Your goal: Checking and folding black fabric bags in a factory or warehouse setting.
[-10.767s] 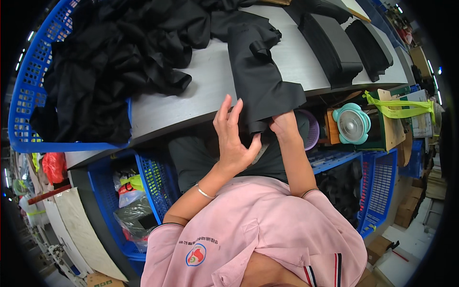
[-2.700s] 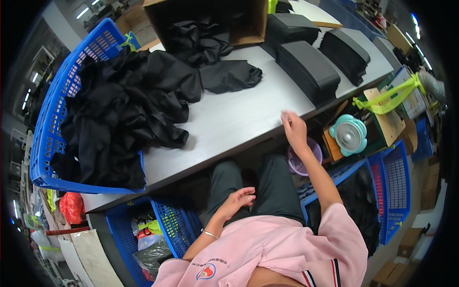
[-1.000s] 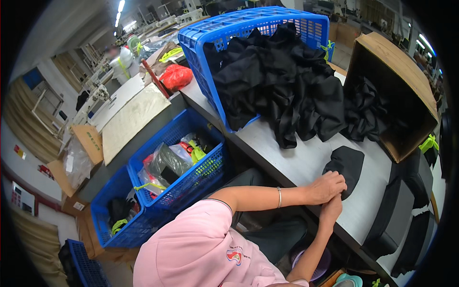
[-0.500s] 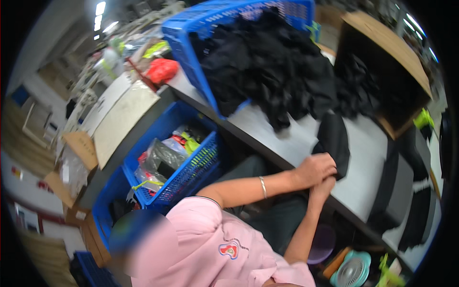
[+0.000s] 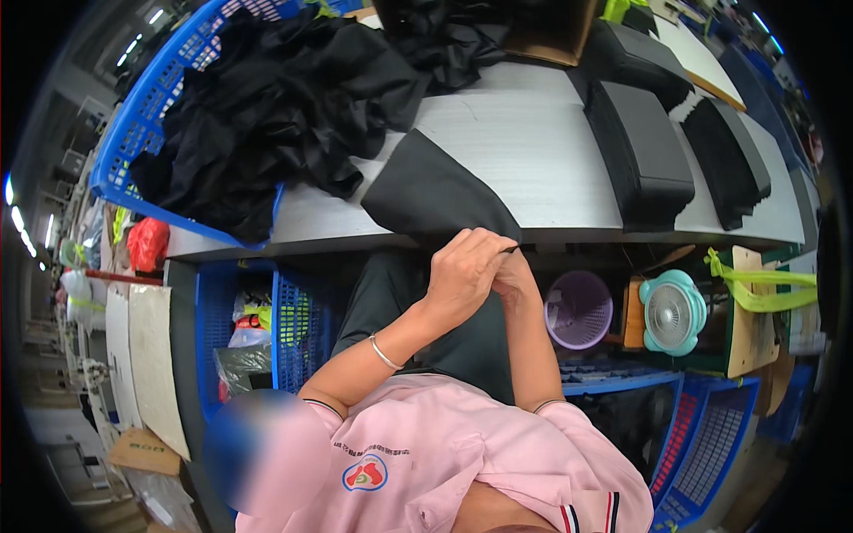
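Note:
A flat piece of black fabric [image 5: 435, 191] with a curved edge lies on the near edge of the grey-white table [image 5: 524, 160]. At its near right corner my left hand [image 5: 466, 275], with a bangle on its wrist, is closed in a pinch on the fabric. My right hand [image 5: 515, 274] presses against it at the same corner, fingers curled and partly hidden behind the left ones. To the left, a heap of loose black fabric [image 5: 284, 107] spills out of a tipped blue plastic basket [image 5: 133, 151].
Stacks of dark cut pieces [image 5: 644, 147] stand on the table's right side, near an open cardboard box [image 5: 555, 35]. Below the table edge are a purple bin [image 5: 579, 311], a turquoise fan [image 5: 673, 313] and a blue crate [image 5: 213, 311] of bagged items. A red bag [image 5: 147, 244] sits far left.
My view has turned and levelled, so the table now runs straight across. The fabric at my hands now shows as a broad, flat piece; both hands remain together at its edge.

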Tool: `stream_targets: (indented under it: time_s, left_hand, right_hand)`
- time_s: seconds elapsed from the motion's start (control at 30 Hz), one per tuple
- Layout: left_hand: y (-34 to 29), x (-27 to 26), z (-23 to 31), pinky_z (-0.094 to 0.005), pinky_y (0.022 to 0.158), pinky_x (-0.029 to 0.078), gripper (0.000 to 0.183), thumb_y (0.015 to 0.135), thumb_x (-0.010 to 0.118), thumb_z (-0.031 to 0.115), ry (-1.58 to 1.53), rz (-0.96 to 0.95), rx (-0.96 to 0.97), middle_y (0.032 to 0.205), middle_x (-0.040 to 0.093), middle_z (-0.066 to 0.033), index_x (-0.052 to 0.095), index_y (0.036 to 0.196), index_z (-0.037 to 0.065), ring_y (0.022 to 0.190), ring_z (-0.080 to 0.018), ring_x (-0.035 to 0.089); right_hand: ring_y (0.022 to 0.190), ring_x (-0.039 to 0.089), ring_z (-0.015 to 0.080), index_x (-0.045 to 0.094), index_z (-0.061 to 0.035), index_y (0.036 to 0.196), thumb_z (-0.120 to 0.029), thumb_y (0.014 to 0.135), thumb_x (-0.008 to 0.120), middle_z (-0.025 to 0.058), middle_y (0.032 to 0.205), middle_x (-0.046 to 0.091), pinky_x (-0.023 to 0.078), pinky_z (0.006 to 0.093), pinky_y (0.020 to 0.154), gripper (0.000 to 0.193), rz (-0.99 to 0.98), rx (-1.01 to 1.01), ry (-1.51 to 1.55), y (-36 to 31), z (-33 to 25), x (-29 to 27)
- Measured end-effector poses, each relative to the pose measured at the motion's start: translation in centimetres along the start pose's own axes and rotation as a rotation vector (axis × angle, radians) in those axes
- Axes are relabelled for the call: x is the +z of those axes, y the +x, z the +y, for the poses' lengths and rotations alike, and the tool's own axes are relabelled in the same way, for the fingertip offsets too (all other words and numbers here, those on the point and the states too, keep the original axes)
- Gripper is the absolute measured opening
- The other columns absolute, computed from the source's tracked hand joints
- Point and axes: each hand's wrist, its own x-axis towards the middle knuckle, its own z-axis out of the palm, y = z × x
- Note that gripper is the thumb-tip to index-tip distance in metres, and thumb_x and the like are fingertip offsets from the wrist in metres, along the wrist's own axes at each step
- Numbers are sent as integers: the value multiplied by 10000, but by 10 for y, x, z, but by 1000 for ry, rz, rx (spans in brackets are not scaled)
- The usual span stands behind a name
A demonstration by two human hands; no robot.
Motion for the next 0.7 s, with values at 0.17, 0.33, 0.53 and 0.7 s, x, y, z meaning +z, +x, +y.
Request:
stream_targets:
  time_s: [0.17,0.33,0.53,0.7]
  left_hand:
    - [-12,4,13,-325,714,519,129,851,644,2,-198,-97,-61,884,688,-85,705,961,32,803,-248,646]
    - [-33,14,15,-319,731,504,95,883,673,67,-522,-472,-27,873,673,-68,703,967,33,812,-233,632]
    - [-26,22,25,-268,763,489,88,920,616,27,-755,-450,-240,883,636,-50,660,993,5,827,-130,605]
    - [22,56,-1,-319,770,500,108,941,596,64,-519,-40,-232,917,681,-143,670,987,0,826,-267,655]
  right_hand:
    - [971,607,205,645,-40,1030,-128,978,540,68,1057,630,486,368,823,146,62,-35,274,28,0,-14]
    - [1204,559,255,628,-33,1182,-260,1068,408,105,1288,599,429,426,1032,336,330,-245,501,64,-28,23]
    - [983,619,270,602,-53,996,-277,1064,381,123,998,649,451,407,994,322,34,-364,513,32,-11,-39]
    - [866,570,129,572,-111,908,-171,1018,470,21,941,603,473,276,895,162,270,-686,-49,3,3,-23]
